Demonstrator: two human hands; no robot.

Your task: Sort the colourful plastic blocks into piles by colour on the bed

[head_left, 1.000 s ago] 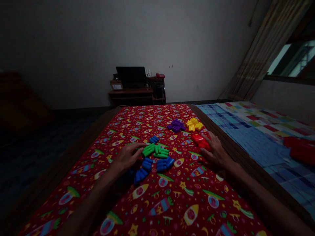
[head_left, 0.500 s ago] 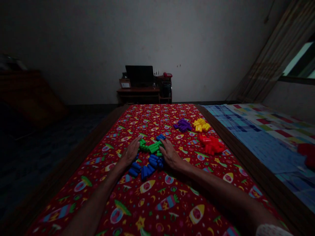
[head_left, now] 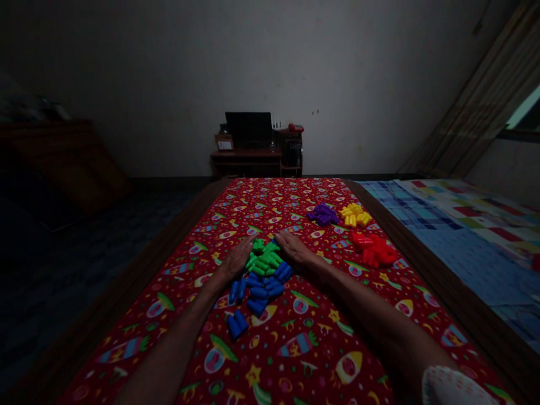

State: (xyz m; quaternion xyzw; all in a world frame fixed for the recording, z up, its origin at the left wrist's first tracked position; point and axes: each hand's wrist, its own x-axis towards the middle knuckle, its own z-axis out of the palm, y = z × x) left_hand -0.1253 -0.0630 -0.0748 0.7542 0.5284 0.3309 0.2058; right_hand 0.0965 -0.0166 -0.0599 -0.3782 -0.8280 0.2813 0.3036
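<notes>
Between my hands lies a pile of green plastic toy pieces [head_left: 265, 261] on the red patterned cloth [head_left: 320, 349]. My left hand [head_left: 237, 260] rests along the pile's left side, fingers stretched forward and touching or nearly touching it. On the other side, my right hand [head_left: 293, 248] is laid out with extended fingers by the pile's far right edge. Neither hand grips a piece. Just nearer to me, several blue toy pieces [head_left: 266, 289] lie loosely against the green ones. A separate blue pair [head_left: 237, 324] sits closer still. A bit of blue shows near my right fingertips.
Purple pieces [head_left: 324, 215], yellow pieces [head_left: 355, 215] and red pieces [head_left: 374, 250] form separate heaps on the table's right. A bed [head_left: 426, 242] adjoins that side. Beyond the far end stands a desk [head_left: 248, 154] with a black monitor [head_left: 248, 129]. A wooden cabinet [head_left: 59, 157] is at left.
The green pieces are bunched into a fuller pile between my hands. Several blue pieces have shifted towards me and spread out. The whole view has swung slightly left.
</notes>
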